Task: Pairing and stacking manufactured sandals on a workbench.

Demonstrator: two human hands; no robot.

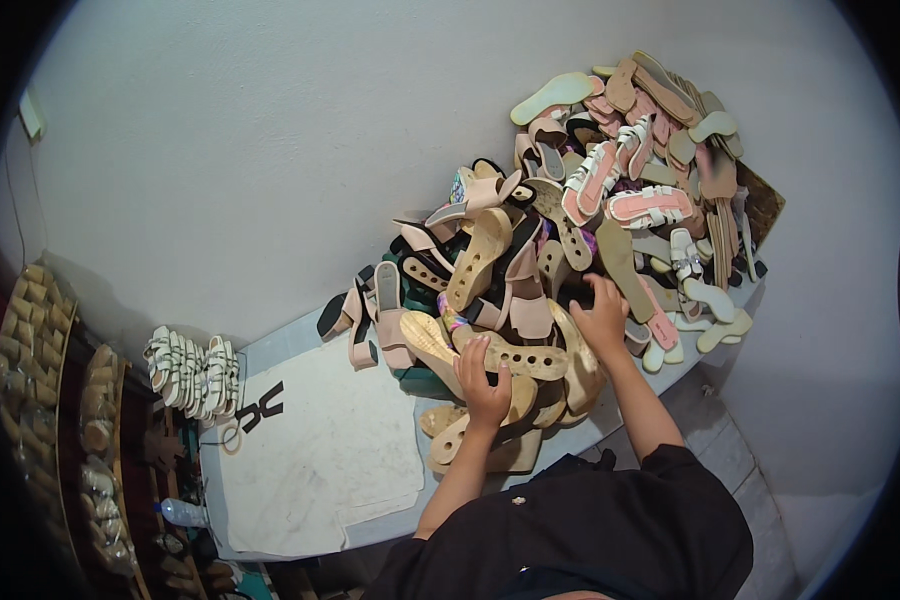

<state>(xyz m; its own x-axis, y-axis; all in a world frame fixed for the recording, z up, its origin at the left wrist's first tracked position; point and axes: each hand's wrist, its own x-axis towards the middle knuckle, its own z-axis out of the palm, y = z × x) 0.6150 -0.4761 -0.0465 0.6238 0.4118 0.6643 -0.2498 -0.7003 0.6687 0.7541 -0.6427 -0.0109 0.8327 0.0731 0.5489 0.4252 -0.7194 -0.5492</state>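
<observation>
Both my hands are among a heap of shoe parts on the table. My left hand (486, 390) has its fingers stretched up and its thumb apart, against a pale wooden shoe sole (427, 336) and beside a sole with a row of holes (530, 361). Farther right, my right hand (602, 322) lies with fingers spread and slightly bent, beside a long olive-beige insole (623, 265). Below it is another pale wooden sole (581, 375). Neither hand visibly grips anything. Pink slide sandals (530, 300) lie just beyond the hands.
White strappy sandals with pink insoles (650, 207) and many loose insoles (560, 95) are piled at the back right. A white sheet (315, 450) covers the table's left side, with black cut pieces (262, 407) and stacked white sandals (195, 370) near its far-left corner. Shelves of footwear (100, 450) stand left.
</observation>
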